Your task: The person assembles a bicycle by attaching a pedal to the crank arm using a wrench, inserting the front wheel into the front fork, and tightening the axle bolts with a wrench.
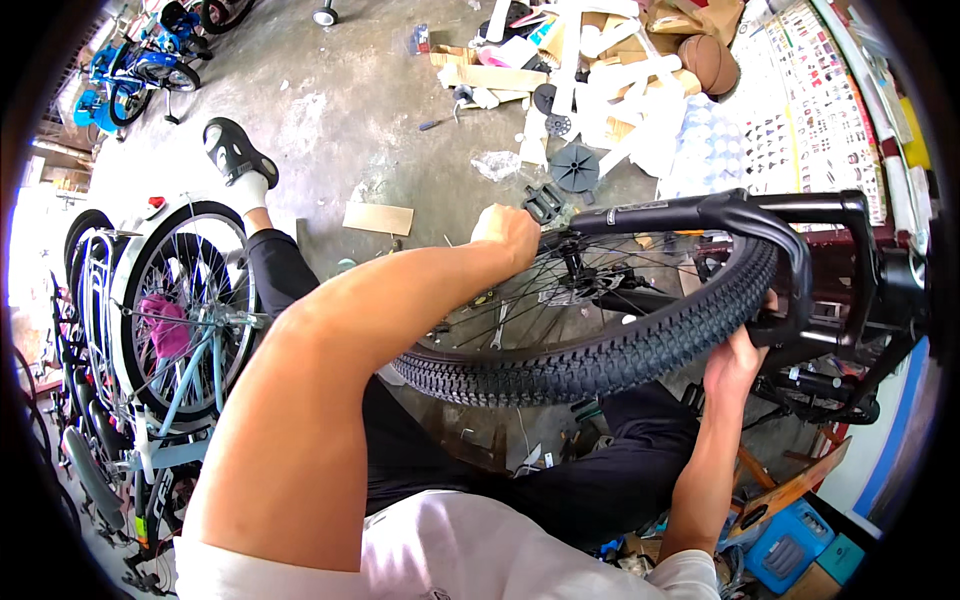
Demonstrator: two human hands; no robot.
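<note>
A black bicycle wheel (560, 378) with a knobbly tyre lies tilted across my lap, set in a black suspension fork (660, 215). My left hand (512, 236) is closed in a fist at the fork's end, beside the hub (575, 275); whatever lies inside its fingers is hidden. Low on the right, my right hand (735, 362) grips the tyre's edge close to the fork crown, its fingers partly hidden behind the rubber. A black pedal (543, 203) lies on the floor just beyond my left fist.
Parked bicycles with a white-guarded wheel (190, 310) crowd the left. Cardboard and packing scraps (590, 70), a basketball (709, 65) and a black disc (574, 168) lie at the back. A blue case (788, 545) stands at lower right. A cardboard piece (378, 218) lies ahead.
</note>
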